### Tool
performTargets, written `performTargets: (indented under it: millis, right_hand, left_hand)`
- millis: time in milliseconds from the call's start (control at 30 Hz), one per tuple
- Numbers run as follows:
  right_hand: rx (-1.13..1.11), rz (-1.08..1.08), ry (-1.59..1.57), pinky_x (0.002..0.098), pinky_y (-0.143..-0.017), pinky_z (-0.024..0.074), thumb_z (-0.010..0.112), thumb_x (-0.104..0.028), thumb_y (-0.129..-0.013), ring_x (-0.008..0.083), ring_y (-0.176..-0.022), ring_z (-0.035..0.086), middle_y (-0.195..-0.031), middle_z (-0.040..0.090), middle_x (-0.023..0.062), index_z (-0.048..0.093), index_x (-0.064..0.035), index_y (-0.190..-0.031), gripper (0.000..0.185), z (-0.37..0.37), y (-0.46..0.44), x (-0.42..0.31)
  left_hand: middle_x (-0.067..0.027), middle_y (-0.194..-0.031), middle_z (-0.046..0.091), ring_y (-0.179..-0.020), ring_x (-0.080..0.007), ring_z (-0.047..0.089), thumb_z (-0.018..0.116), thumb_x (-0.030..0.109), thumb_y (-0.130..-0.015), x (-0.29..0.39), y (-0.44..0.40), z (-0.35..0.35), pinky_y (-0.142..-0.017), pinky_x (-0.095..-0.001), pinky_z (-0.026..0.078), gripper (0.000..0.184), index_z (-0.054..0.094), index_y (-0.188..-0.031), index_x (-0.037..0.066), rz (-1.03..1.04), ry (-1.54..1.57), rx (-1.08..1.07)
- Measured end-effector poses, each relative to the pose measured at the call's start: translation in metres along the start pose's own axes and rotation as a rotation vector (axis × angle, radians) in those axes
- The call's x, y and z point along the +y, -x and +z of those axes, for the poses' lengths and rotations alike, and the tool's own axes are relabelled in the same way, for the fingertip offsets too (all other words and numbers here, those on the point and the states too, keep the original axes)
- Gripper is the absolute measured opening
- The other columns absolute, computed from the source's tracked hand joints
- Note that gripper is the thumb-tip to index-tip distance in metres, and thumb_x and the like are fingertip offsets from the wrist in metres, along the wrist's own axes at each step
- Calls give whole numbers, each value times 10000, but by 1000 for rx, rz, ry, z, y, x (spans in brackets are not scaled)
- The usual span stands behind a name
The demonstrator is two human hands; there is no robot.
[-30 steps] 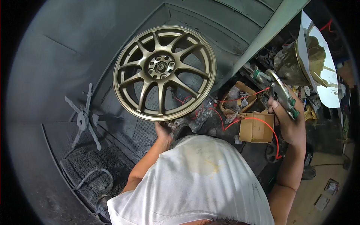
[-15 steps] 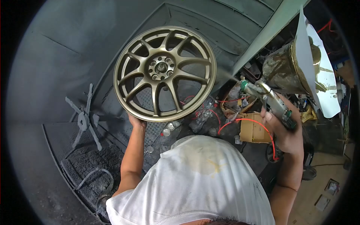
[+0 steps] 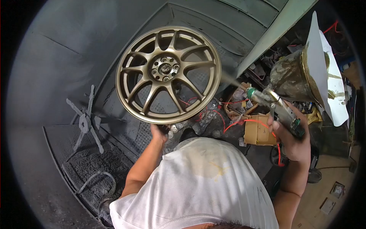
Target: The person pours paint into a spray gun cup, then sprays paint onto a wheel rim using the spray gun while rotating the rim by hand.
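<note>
- wheel [image 3: 153, 69] is sitting turned from a moment ago
- left hand [image 3: 159, 133] is going underneath, can't tell how open from here
- right hand [image 3: 292, 142] is gripping a misting spray gun [image 3: 283, 110]

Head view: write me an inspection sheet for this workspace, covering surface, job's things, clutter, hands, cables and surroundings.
Surface: gray floor, textured below the wheel.
Job's things: bronze-colored wheel, face toward the camera; spray gun, with mist between its nozzle and the rim; stained cup beside the gun.
Clutter: open cardboard box; a second carton full of odds and ends.
Hands: left hand at the wheel's lower edge, fingers partly hidden; right hand gripping the gun.
Cables: red hose crossing the open box; dark cord at right.
Surroundings: gray wall; cross-shaped stand at left.
</note>
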State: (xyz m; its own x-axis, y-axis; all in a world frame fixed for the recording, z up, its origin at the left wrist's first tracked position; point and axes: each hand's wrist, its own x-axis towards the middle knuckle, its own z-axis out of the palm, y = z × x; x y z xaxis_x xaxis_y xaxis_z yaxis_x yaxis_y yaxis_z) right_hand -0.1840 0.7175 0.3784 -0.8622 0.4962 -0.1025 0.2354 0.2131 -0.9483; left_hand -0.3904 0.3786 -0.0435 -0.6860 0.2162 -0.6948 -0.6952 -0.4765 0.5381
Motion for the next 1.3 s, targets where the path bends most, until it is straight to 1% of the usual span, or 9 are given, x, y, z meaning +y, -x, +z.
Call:
performTargets:
  millis: [400,600,667,767,800,900,967,1133,1300]
  right_hand:
    - [122,-173,173,268,-846,473,687,-84,-939,115,-888,582,-959,661,45,588,54,-1344,439,-4,-2,20]
    - [193,-70,76,259,-793,501,705,-48,-916,114,-889,623,-1006,699,74,583,36,-1356,464,0,13,12]
    - [73,63,-40,229,-655,495,740,-82,-883,99,-828,642,-992,717,74,589,25,-1361,513,3,24,-4]
    - [4,107,-122,206,-549,449,761,-127,-850,87,-770,640,-963,722,64,589,24,-1365,563,5,22,-5]
    - [43,79,-97,212,-592,458,753,-157,-847,90,-777,635,-943,712,59,588,41,-1355,570,13,31,-5]
    - [159,-25,9,226,-641,457,746,-167,-860,82,-777,600,-919,682,39,585,51,-1351,560,28,50,-1]
    - [130,36,41,238,-686,453,731,-184,-887,75,-781,556,-897,643,19,575,61,-1347,544,6,18,3]
    - [176,-28,60,222,-706,434,698,-165,-933,72,-777,542,-876,620,2,569,60,-1346,488,-6,18,11]
    - [144,7,-14,221,-656,446,743,-169,-887,75,-744,556,-882,635,20,574,80,-1330,536,-8,37,0]
  left_hand:
    - [-95,-1326,611,-1219,-283,595,432,583,-1032,117,-34,-15,-1031,-422,504,609,550,-1358,82,402,152,84]
    - [-89,-1211,665,-1142,-249,624,467,590,-993,35,-7,2,-1041,-422,478,565,636,-1221,101,122,107,84]
    - [-90,-1198,664,-1135,-245,623,463,608,-990,9,28,27,-1015,-412,478,575,634,-1229,114,41,61,36]
    - [-83,-942,665,-833,-231,628,466,566,-989,-13,59,66,-723,-377,510,503,636,-1042,96,-120,203,92]
    - [-77,-1054,664,-1001,-245,611,465,545,-1010,-19,48,40,-865,-402,476,488,635,-1128,103,-101,228,-8]
    - [-56,-1027,670,-1000,-243,609,491,542,-1001,-14,-4,-40,-888,-406,469,455,640,-1095,122,86,48,-208]
    - [-80,-1227,645,-1124,-267,615,447,590,-1011,17,13,6,-1049,-417,446,560,610,-1204,90,72,-141,77]
    - [-66,-1171,668,-1139,-262,625,473,483,-1041,80,-22,-14,-1027,-445,478,436,612,-1214,108,195,-58,88]
    - [-115,-1097,677,-975,-303,690,508,403,-1041,100,-23,-13,-819,-430,601,403,610,-1202,47,361,103,187]
